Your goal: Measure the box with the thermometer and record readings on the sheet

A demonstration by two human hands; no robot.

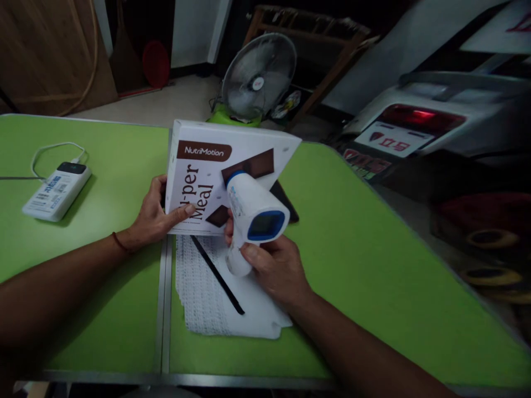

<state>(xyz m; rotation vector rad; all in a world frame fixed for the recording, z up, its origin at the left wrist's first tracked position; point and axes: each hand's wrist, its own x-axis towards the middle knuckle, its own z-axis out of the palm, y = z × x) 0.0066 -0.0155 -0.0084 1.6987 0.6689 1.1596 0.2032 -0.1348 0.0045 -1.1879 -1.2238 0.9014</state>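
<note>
My left hand [161, 213] grips the lower left edge of a white "NutriMotion" meal box [244, 141], thumb on its printed front, and tilts it up above the table. A white and blue infrared thermometer [255, 204] sits in my right hand [277, 262], fingers wrapped round its handle. Its nose points at the box front; whether it touches, I cannot tell. The small screen faces me and looks dark. Beneath both lie stacked sheets of printed paper [207, 309] with a black pen [218, 275] across them. Behind the box's right side a dark flat object [285, 200] is partly hidden.
The green table [357, 265] has a metal seam left of the papers. A white power bank [58, 190] with a cable lies at left. Beyond the table stand a fan [259, 77], a red basin [156, 63] and, at right, a scooter [423, 119].
</note>
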